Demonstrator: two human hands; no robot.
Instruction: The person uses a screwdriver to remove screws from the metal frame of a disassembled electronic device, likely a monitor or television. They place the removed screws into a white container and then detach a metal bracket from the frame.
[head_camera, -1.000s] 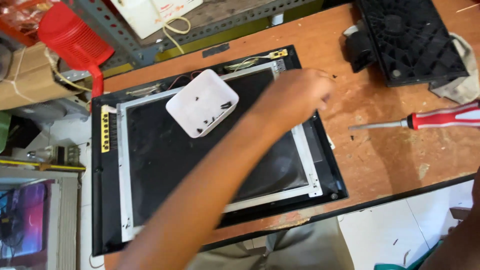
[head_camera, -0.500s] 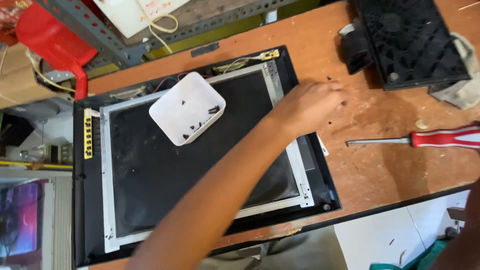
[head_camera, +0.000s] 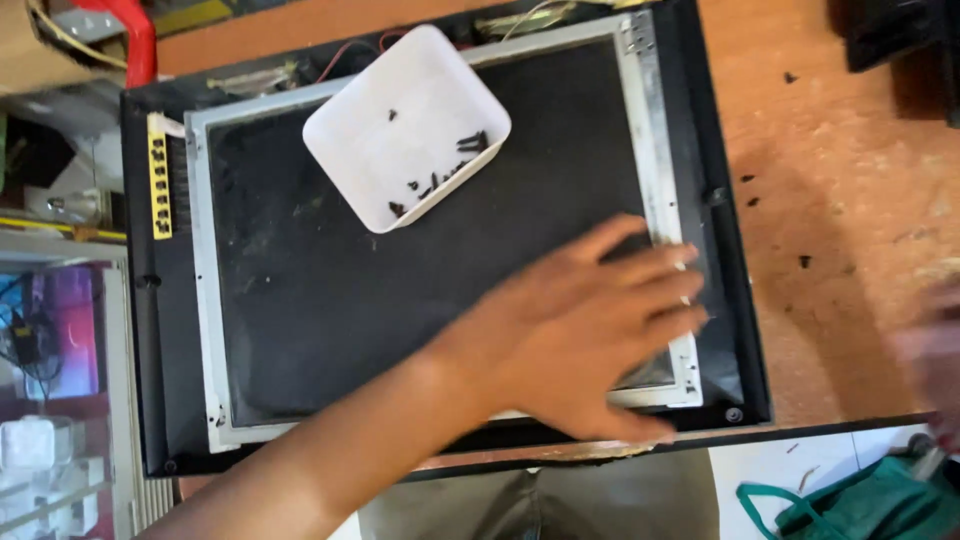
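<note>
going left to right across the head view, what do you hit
yellow strip → white tray → left hand, flat on the panel → loose screws on the wooden table → blurred right hand

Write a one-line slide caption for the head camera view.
Left hand spread flat on a dismantled monitor panel, beside a white tray of small dark screws.

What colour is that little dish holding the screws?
White. The dish, with small dark screws in it, shows clearly in the head view.
</note>
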